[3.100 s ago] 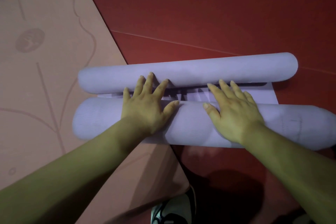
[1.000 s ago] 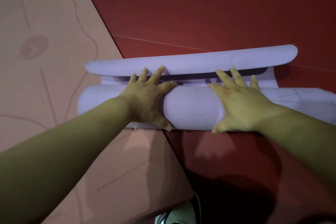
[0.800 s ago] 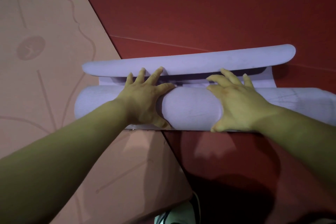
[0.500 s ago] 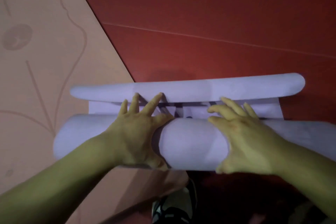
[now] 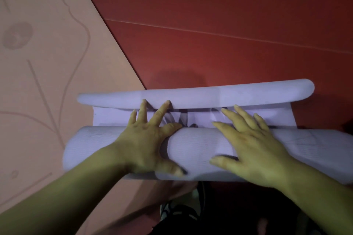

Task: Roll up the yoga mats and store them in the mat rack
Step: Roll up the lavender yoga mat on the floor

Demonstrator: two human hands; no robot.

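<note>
Lilac yoga mat lies mostly rolled on the red floor, its far end curled. The left hand and right hand press the roll, fingers spread straight.

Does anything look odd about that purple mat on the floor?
Yes: the purple mat's far end curls up into a second, thinner roll, facing the thick roll under the left hand and right hand. Only a short flat strip lies between them.
</note>
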